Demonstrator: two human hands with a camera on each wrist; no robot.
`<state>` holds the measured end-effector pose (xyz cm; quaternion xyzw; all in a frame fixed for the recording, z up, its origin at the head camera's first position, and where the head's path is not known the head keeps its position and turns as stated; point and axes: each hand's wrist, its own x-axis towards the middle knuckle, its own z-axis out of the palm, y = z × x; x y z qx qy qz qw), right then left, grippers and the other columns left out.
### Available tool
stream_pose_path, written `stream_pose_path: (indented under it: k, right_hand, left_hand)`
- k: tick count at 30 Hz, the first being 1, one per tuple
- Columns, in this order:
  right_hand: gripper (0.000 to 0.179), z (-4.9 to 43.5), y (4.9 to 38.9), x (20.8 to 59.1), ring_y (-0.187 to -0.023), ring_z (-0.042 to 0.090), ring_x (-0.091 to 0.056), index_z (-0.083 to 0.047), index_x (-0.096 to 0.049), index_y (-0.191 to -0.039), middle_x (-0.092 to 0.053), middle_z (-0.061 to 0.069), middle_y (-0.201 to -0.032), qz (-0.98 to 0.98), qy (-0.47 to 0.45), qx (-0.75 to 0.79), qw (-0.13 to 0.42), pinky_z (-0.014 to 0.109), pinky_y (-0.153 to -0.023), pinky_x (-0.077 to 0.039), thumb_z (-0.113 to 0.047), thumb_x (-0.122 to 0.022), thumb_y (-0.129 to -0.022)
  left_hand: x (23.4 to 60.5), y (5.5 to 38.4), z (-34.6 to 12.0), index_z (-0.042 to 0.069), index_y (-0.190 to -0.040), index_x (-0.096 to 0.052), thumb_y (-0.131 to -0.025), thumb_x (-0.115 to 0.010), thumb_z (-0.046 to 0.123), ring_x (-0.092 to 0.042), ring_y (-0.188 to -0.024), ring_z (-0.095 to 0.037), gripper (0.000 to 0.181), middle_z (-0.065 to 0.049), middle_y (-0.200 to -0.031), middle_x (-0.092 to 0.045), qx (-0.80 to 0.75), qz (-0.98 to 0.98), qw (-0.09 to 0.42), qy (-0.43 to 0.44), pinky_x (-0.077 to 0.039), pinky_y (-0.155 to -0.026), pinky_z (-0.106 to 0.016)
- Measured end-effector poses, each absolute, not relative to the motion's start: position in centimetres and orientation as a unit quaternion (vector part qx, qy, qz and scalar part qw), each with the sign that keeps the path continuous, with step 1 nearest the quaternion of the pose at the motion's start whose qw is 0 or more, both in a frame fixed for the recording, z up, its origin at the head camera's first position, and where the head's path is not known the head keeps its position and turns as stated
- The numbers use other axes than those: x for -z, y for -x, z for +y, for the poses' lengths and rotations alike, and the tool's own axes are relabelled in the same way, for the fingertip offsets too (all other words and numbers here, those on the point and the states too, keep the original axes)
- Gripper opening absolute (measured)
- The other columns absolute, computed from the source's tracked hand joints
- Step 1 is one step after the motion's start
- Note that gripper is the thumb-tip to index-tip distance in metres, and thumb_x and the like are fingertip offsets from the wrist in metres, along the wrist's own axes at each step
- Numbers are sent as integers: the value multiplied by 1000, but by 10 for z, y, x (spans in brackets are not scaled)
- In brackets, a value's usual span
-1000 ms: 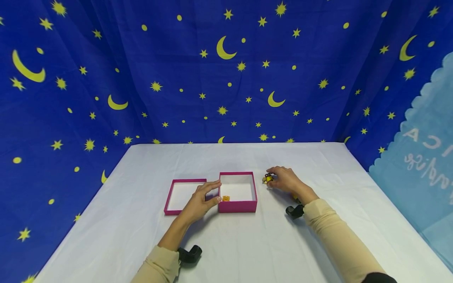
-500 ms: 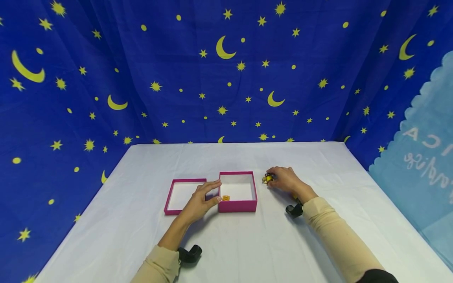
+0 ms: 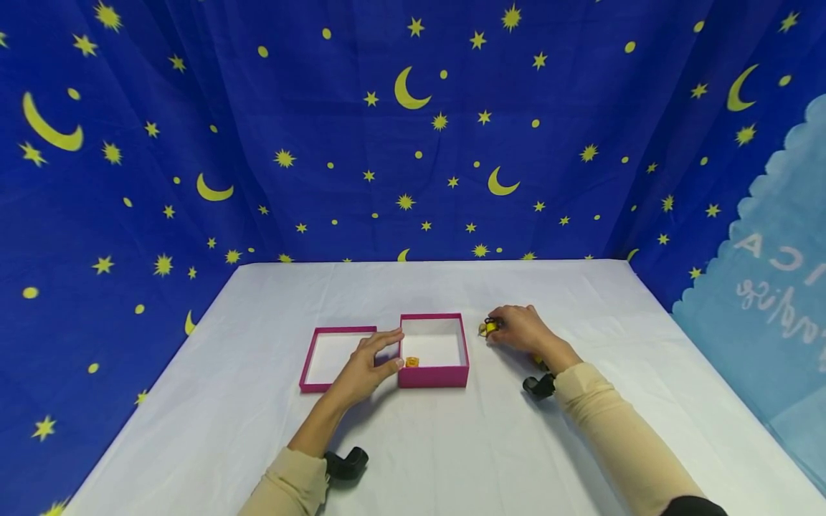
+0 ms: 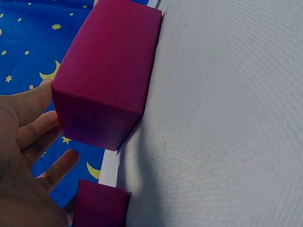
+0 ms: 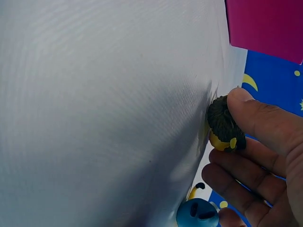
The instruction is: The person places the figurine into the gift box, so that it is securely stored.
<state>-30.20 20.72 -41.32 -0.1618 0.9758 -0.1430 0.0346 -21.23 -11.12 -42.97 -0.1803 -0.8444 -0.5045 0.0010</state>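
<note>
Pinching, right hand: one small yellow-and-dark figurine, long axis too obscured to tell, at the grip's left, right of and apart from the open magenta box, whose left wall the left hand, farther off, touches loosely spread.

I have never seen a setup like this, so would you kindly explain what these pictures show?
There is no robot here: a person works with two bare hands. The wide picture comes from a camera worn on the head; the other two come from cameras on the left and right wrists. On the white cloth stands an open pink box holding a small orange piece. Beside it lies a shallow pink tray, perhaps its lid. The left hand touches the box. The right hand pinches a small dark-and-yellow toy. A round blue thing shows near that hand in its wrist picture.
</note>
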Motion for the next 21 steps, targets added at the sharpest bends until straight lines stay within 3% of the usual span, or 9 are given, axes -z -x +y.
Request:
stream_pose_path:
  k: [9, 21]
  right_hand:
    - [51, 209, 299, 406, -112, 33, -59, -1, -59, -123, -67, 15, -118, 969, 182, 167, 20, 49, -90, -36, -28, -72, -82]
    - [50, 204, 290, 393, -106, 31, -61, -3, -59, -124, -67, 14, -116, 960, 173, 218, 18, 55, -102, -29, -30, -70, -84]
  left_hand:
    - [430, 212, -111, 9, -136, -51, -90, -63, 15, -26, -140, -30, 48, -2, -145, -45, 504, -845, -1, 179, -20, -113, -59]
    - [431, 213, -111, 8, -135, -52, -89, -64, 15, -29, -138, -33, 47, -4, -145, -46, 504, -844, 8, 185, -21, -111, -61]
